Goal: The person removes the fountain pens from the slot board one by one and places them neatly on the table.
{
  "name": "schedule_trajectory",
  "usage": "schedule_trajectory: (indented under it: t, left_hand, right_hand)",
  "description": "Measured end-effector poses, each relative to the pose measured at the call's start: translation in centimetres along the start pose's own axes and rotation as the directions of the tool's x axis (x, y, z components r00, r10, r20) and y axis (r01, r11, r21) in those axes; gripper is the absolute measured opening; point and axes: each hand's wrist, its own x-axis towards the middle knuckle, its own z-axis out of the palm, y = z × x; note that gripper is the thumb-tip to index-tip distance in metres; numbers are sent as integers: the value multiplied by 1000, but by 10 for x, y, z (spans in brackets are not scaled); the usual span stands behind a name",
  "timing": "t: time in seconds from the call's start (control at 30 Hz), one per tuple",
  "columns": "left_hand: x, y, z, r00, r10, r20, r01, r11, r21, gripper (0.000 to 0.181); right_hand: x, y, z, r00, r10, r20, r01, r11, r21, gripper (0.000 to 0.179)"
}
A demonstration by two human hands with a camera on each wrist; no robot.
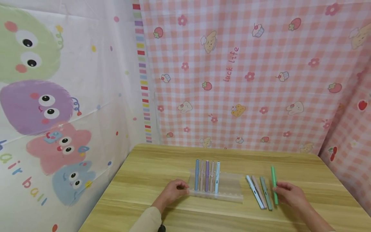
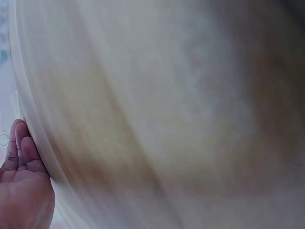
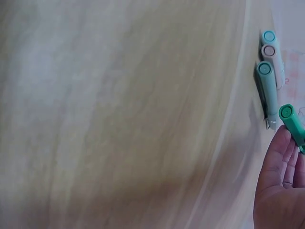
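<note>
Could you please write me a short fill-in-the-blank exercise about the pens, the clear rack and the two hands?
1. The right hand holds a ____ pen.
2. The clear rack bears ____ upright pens.
3. The left hand is at the rack's ____ end.
4. Between the rack and the right hand, ____ loose pens lie on the table.

Missing words: green; five; left; three.

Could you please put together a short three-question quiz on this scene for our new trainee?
1. How many pens rest on the clear rack?
2. True or false: the right hand holds a green pen.
3. Fill in the blank: of the three pens lying on the table, the one nearest the right hand is the ____ one.

Key: 1. Five. 2. True. 3. Grey-green.
</note>
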Motion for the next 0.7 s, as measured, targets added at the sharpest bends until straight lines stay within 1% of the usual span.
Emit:
schedule_trajectory:
  t: [0.17,0.37,0.53,0.7]
  left_hand:
    - [-1,1,-1,1000,-1,1,1,1000,-13,14]
    - [-3,2,-1,1000,-1,0,1,1000,-24,15]
    - [-3,3,-1,1000,-5,2,5,1000,-27,15]
    - [-4,5,-1,1000,-3,4,3,999,-36,16]
  right_hand:
    - [2,4,-4,1000,24,1,-23,996,-81,59]
    - [4,12,-5,999,44,19,-41,991,-125,61]
    - [4,14,-2,998,46,36,-42,994,-102,60]
    - [3,12,1,998,55,26,-52,994,-98,59]
